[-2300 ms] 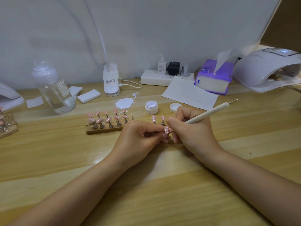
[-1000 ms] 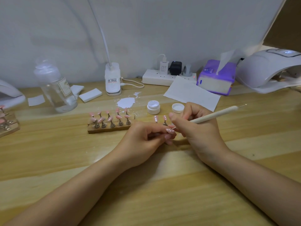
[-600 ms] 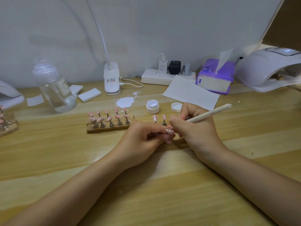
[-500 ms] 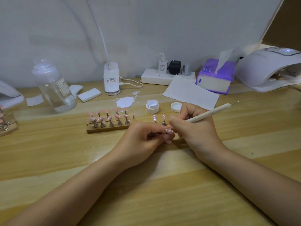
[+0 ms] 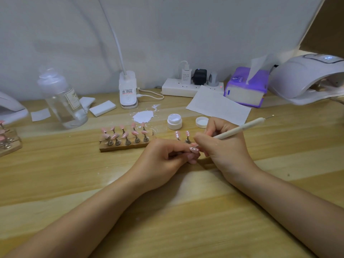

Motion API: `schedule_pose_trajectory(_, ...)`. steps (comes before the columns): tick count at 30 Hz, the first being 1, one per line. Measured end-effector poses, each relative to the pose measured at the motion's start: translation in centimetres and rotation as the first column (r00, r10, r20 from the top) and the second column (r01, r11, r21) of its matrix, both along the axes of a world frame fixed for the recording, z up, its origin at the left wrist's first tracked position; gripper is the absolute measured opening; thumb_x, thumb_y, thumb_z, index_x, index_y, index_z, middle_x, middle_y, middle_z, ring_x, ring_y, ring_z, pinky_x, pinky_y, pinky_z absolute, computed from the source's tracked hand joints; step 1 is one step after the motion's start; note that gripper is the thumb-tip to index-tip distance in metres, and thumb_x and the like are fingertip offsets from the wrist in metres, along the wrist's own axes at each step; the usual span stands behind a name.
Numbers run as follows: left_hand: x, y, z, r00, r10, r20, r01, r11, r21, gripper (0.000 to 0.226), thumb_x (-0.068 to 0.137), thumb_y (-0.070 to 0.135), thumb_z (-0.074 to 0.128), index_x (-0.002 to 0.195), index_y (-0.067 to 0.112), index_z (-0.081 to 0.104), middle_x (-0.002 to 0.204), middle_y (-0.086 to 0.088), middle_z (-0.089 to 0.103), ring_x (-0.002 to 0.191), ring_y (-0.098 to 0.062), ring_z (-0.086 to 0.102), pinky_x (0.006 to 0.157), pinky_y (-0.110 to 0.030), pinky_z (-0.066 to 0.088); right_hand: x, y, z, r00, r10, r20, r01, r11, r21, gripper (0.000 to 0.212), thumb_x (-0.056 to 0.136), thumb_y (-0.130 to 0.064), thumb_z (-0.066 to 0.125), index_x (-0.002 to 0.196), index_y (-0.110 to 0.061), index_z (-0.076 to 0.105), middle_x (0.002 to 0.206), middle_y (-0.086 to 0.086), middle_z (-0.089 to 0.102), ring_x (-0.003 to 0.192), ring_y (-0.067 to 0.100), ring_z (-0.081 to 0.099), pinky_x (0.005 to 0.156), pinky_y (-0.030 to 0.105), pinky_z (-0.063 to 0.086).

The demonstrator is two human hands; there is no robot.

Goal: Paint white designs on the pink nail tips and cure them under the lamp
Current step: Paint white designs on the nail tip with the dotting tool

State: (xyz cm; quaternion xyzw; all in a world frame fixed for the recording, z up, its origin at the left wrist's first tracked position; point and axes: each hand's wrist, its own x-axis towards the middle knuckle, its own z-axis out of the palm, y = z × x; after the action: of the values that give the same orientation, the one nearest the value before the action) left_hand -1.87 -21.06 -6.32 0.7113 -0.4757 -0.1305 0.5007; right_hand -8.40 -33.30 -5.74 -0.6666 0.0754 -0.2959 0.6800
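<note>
My left hand (image 5: 163, 157) pinches a pink nail tip (image 5: 194, 150) that carries white dots. My right hand (image 5: 223, 148) grips a white dotting pen (image 5: 240, 129), and the pen's fine point touches that tip. Two more dotted pink tips (image 5: 182, 135) stand on small holders just behind my fingers. A wooden stand (image 5: 122, 145) to the left holds several plain pink tips. An open jar of white gel (image 5: 174, 121) and its lid (image 5: 202, 121) sit behind. The white curing lamp (image 5: 309, 77) stands at the far right.
A clear bottle (image 5: 63, 101), a desk lamp base (image 5: 128, 90), a power strip (image 5: 188, 87), a purple tissue box (image 5: 245, 86) and a sheet of paper (image 5: 217, 105) line the back. A white paint smear (image 5: 143, 116) lies on the desk. Another stand (image 5: 8, 140) sits at the left edge.
The pen's point lifted off the nail tip about a second ago and now rests on it again. Both hands have stayed in place.
</note>
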Motion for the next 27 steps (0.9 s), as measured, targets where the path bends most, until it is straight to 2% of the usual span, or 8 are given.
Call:
schedule_pose_trajectory(6,0.1,0.0,-0.1,1.000,0.008,0.007,-0.008,1.000,-0.003,0.027,0.085,-0.002,0.060,0.083,0.024,0.067,0.072,0.009,0.069,0.072,0.011,0.061,0.072,-0.006,0.044,-0.1,0.1,-0.1,1.000,0.019,0.018,-0.019,1.000,0.003,0.040,0.071,0.020,0.051,0.052,-0.010,0.032,0.034,-0.006,0.034,0.027,0.003,0.040,0.035,0.009,0.030)
schedule_pose_trajectory(10,0.1,0.0,-0.3,1.000,0.022,-0.008,-0.022,1.000,-0.006,0.019,0.084,-0.004,0.060,0.084,0.010,0.073,0.072,0.009,0.070,0.080,0.011,0.062,0.077,-0.008,0.046,0.0,-0.2,-0.3,0.998,-0.056,0.027,0.056,0.998,0.028,0.040,0.072,0.007,0.065,0.052,-0.011,0.035,0.036,-0.006,0.036,0.034,0.003,0.041,0.050,0.024,0.047)
schedule_pose_trajectory(13,0.0,0.0,-0.3,0.996,0.055,-0.070,-0.057,0.998,-0.033,0.019,0.082,-0.001,0.063,0.087,0.014,0.073,0.074,0.002,0.072,0.074,0.003,0.064,0.074,-0.013,0.050,-0.1,-0.2,0.1,0.984,-0.154,0.087,0.152,0.988,0.031,0.039,0.077,-0.018,0.070,0.054,-0.015,0.039,0.039,-0.007,0.040,0.039,0.004,0.042,0.057,0.030,0.050)
schedule_pose_trajectory(17,-0.3,0.1,0.0,0.961,0.097,-0.259,-0.132,0.984,-0.120,0.011,0.072,0.020,0.068,0.080,0.019,0.075,0.068,0.005,0.072,0.068,-0.004,0.066,0.060,-0.017,0.052,-0.4,-0.7,0.9,0.972,-0.193,0.135,0.183,0.980,0.080,0.031,0.069,-0.045,0.063,0.051,-0.023,0.050,0.037,-0.002,0.050,0.035,0.008,0.044,0.043,0.016,0.040)
schedule_pose_trajectory(20,-0.5,0.3,0.4,0.956,0.108,-0.271,-0.159,0.972,-0.173,0.010,0.066,0.025,0.068,0.074,0.024,0.075,0.071,-0.002,0.072,0.069,-0.006,0.064,0.060,-0.015,0.050,-0.7,-0.9,0.9,0.978,-0.179,0.110,0.181,0.983,-0.007,0.044,0.078,-0.054,0.046,0.056,-0.019,0.063,0.031,0.005,0.047,0.027,0.007,0.038,0.035,0.012,0.032)
schedule_pose_trajectory(22,-0.5,0.4,0.7,0.949,0.121,-0.292,-0.183,0.963,-0.195,0.009,0.068,0.021,0.069,0.076,0.021,0.074,0.070,0.001,0.072,0.066,-0.001,0.064,0.057,-0.011,0.048,-0.8,-1.0,0.8,0.980,-0.158,0.117,0.169,0.982,-0.087,0.043,0.083,-0.052,0.047,0.058,-0.020,0.062,0.035,0.004,0.050,0.030,0.007,0.041,0.037,0.013,0.034)
schedule_pose_trajectory(25,-0.6,0.4,0.7,0.939,0.128,-0.320,-0.205,0.954,-0.219,0.009,0.072,0.011,0.068,0.079,0.015,0.073,0.066,0.007,0.071,0.063,0.003,0.064,0.054,-0.011,0.048,-0.9,-1.2,0.7,0.984,-0.075,0.161,0.126,0.934,-0.333,0.021,0.077,-0.035,0.070,0.068,-0.027,0.052,0.061,0.003,0.064,0.056,0.014,0.058,0.053,0.022,0.046)
schedule_pose_trajectory(27,-0.6,0.4,0.8,0.941,0.125,-0.316,-0.208,0.947,-0.245,0.011,0.070,0.012,0.067,0.078,0.018,0.072,0.067,0.012,0.071,0.064,0.004,0.065,0.055,-0.011,0.049,-1.1,-1.3,0.6,0.989,0.015,0.150,0.057,0.884,-0.464,0.034,0.067,-0.025,0.077,0.078,-0.026,0.045,0.078,-0.006,0.067,0.077,0.008,0.064,0.071,0.020,0.048)
